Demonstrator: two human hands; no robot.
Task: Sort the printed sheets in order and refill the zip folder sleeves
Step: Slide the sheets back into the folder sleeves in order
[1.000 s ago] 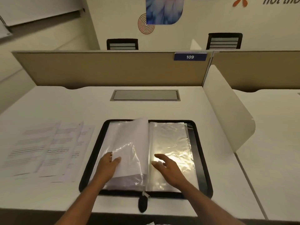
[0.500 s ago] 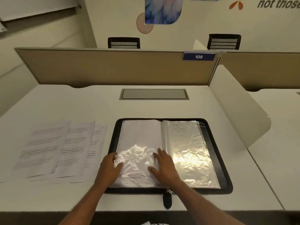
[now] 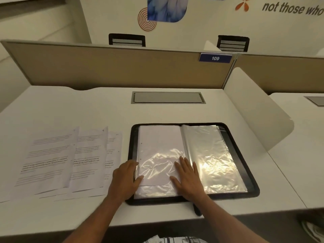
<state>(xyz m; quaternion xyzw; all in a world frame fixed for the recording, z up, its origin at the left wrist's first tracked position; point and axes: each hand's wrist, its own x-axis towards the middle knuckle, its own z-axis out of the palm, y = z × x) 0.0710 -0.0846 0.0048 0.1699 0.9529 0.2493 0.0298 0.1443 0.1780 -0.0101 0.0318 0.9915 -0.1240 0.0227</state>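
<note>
Desk (image 3: pixel 87 109) plain white with a grey inset hatch (image 3: pixel 168 97); partition (image 3: pixel 122 67) flat tan, its tag (image 3: pixel 215 58) dark blue with white "109". Zip folder (image 3: pixel 252 183) black-rimmed, sleeves (image 3: pixel 210 155) clear and glossy with warm glare, left page showing white; printed sheets (image 3: pixel 52 160) white with grey-black lines of text. Wall (image 3: pixel 201 23) cream with an orange concentric-ring mark (image 3: pixel 142 21), a blue-white feathery panel (image 3: pixel 166 7), an orange petal shape (image 3: pixel 242 5) and dark grey lettering (image 3: pixel 292 8)
</note>
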